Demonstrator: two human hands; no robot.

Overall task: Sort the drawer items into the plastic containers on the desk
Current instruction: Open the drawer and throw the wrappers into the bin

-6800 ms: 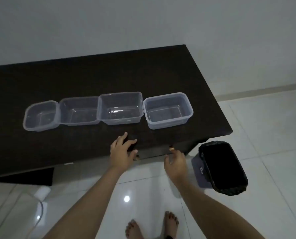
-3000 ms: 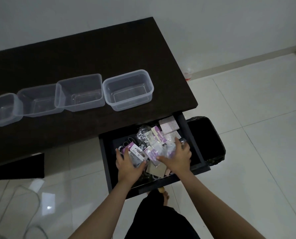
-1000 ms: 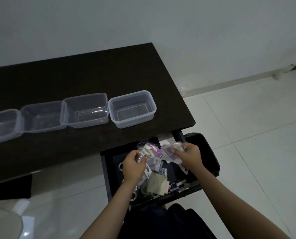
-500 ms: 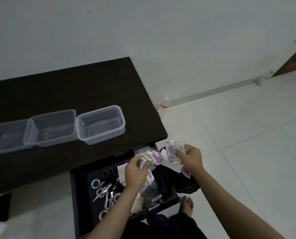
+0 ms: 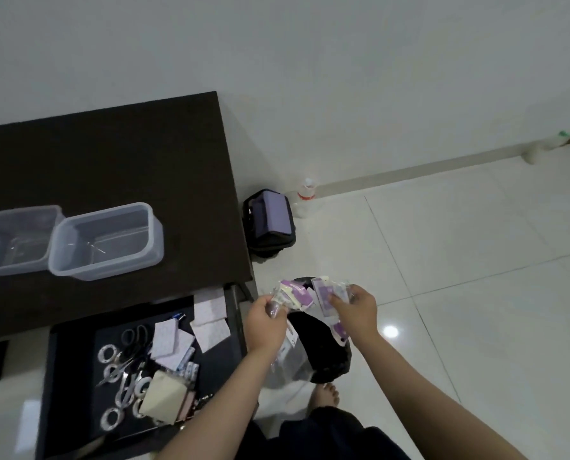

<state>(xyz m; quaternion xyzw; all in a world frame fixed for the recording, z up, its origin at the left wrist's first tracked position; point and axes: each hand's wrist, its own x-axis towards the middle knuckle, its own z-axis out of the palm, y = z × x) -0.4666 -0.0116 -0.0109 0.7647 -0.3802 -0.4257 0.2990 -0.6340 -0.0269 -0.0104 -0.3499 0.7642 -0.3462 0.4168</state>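
dark desk (image 5: 117, 154) carries two clear plastic containers (image 5: 106, 240); white floor (image 5: 476, 277) carries a dark bag (image 5: 270, 224).

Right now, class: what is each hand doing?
Left hand: closed, holding purple-and-white packets.
Right hand: closed, holding a purple packet.

Two containers (image 5: 106, 241) sit on the desk (image 5: 111, 154); below, the open drawer (image 5: 137, 360) holds what look like scissors (image 5: 124, 373).
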